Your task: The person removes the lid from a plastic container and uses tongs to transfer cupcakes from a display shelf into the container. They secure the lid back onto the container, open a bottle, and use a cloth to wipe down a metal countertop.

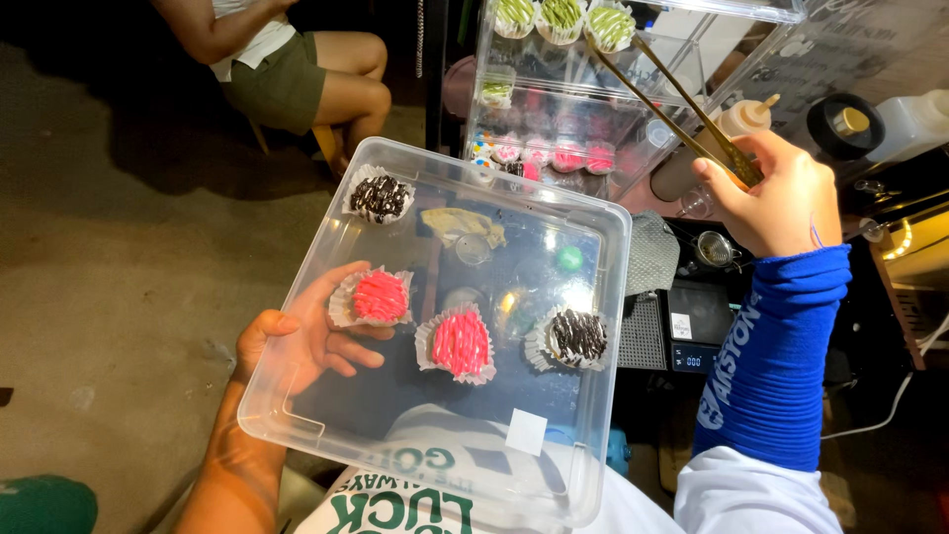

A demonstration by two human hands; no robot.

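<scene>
fingers of the left hand (306,341) spread flat under a clear plastic box (326,420), holding it up from below; the palm and fingertips show through the see-through bottom. the right hand (781,193), in a blue sleeve (776,346), is closed around the handle end of long brass-coloured tongs (672,104), whose two arms reach up and to the left toward the top shelf of a clear display case (633,133), their tips at a green-striped cake (611,25) there; whether the tips touch it cannot be told.

inside the box sit four small cakes in white paper cups: a pink-striped cake (380,297) just above the left fingers, a second pink-striped cake (461,343) near it toward the middle, a dark chocolate-striped cake (576,336) toward the right wall, and another chocolate-striped cake (380,198) alone in the far left corner, well apart from the rest. a small white square sticker (527,431) sits on the near part of the box.

the display case holds more green-striped cakes on its top shelf and pink ones on a lower shelf. to the right of the case stands a squeeze bottle (743,117), and below it a small black scale (697,326) with a lit display. on the bare floor at the upper left, another person (287,69) sits in olive shorts.
</scene>
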